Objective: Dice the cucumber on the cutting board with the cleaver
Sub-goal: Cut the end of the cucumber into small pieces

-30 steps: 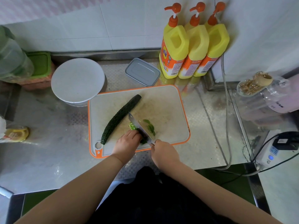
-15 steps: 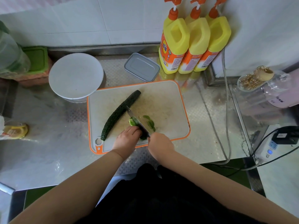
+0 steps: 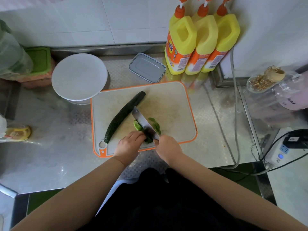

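On the orange-rimmed board (image 3: 176, 104), the right hand (image 3: 167, 146) grips the cleaver (image 3: 144, 122) by its handle, blade angled across the near part of the board. The left hand (image 3: 129, 144), fingers curled, holds a cucumber piece (image 3: 138, 126) against the blade's left side, with slices (image 3: 155, 124) on its right. A long cucumber (image 3: 124, 114) lies diagonally just left of the blade, on the steel worktop's (image 3: 50, 147) board.
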